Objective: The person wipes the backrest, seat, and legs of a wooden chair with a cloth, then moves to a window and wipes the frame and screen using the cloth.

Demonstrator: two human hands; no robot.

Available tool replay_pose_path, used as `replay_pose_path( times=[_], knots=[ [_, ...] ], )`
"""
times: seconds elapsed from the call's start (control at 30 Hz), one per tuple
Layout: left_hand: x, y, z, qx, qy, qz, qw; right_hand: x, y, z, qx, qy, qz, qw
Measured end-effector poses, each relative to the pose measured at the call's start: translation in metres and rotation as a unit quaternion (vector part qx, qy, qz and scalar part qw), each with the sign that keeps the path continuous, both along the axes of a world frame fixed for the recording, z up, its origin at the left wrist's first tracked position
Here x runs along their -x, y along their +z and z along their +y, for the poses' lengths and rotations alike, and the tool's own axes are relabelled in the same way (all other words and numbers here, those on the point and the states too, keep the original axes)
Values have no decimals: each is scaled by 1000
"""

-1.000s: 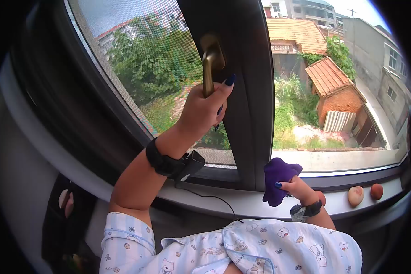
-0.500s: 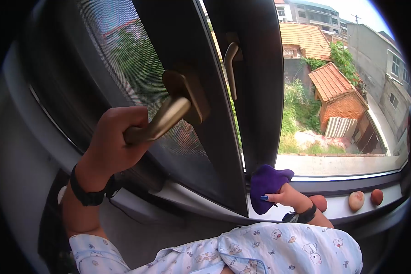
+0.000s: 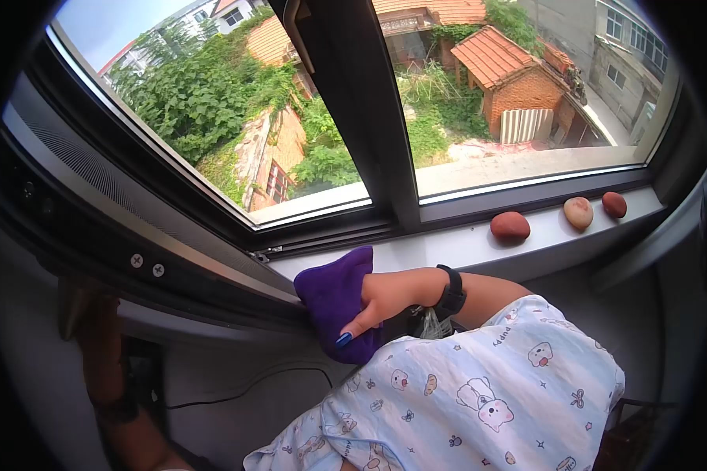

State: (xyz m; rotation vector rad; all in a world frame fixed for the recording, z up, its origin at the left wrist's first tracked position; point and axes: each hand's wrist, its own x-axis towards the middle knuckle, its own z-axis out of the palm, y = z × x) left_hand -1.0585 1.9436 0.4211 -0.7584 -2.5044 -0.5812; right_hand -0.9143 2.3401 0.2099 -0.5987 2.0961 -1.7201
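Pale window sill [image 3: 440,253] beneath a dark window frame [image 3: 381,118], with greenery [image 3: 188,102] and a brick shed [image 3: 518,106] outside. Near the sill's right end, in a row: a red rounded fruit-like thing [image 3: 510,228], a pale mottled one [image 3: 578,213] and a smaller red one [image 3: 614,205]. At the sill's left end, an open sash [image 3: 204,294] angled into the room.

Purple cloth [image 3: 334,302] clamped in the right hand [image 3: 386,296], thumb across its near face, just in front of the sill's left end and meeting the sash's lower edge in view. In deep shadow at far left, the left hand [image 3: 102,314] beside a bronze-coloured handle [image 3: 72,306]; impossible to say whether closed around it.

Sash edge tight along the cloth's left side; patterned clothing [image 3: 479,392] close below. Between cloth and nearest fruit-like thing, a stretch of sill behind the right wrist.
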Motion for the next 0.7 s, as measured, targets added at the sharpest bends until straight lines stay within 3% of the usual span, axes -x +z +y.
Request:
replay_pose_path(
  times=[0.03, 0.1, 0.13, 0.17, 0.2, 0.27, 0.33, 0.37, 0.43, 0.53, 0.6, 0.7],
  knots=[
    [1, -6, -16, -96, -4, -17, 995, -4, 8, -11, -11, 3, -51, 999],
    [-6, -7, -44, 127, -12, 157, 979, 4, -14, -37, -33, 14, -46, 998],
    [-11, -8, -50, 92, -12, 131, 987, 2, -30, -48, -8, 24, -16, 1000],
    [-17, -9, -56, 55, -11, 106, 993, 1, -44, -63, 15, 40, 17, 999],
    [-21, -16, -60, -132, -12, -40, 990, -2, -46, -77, 13, 53, 14, 998],
    [-62, -31, -56, -287, 6, -67, 956, -9, -39, -101, 9, 72, 0, 997],
    [-134, -29, -21, -71, 98, 18, 993, -6, -30, -118, 41, 109, -2, 993],
    [-136, -53, -49, -95, 69, -10, 993, -1, -30, -131, 79, 129, 0, 989],
    [-148, -108, -55, -289, -145, -147, 935, 5, -35, -149, 69, 148, -12, 987],
    [-181, -167, -41, -158, -154, -113, 969, 9, -50, -190, 70, 162, 2, 984],
    [-197, -176, -23, -147, -93, -138, 975, 11, -54, -218, 30, 186, -3, 982],
    [-196, -194, -27, -344, 97, -201, 912, 7, -48, -258, 75, 167, -27, 983]
  ],
)
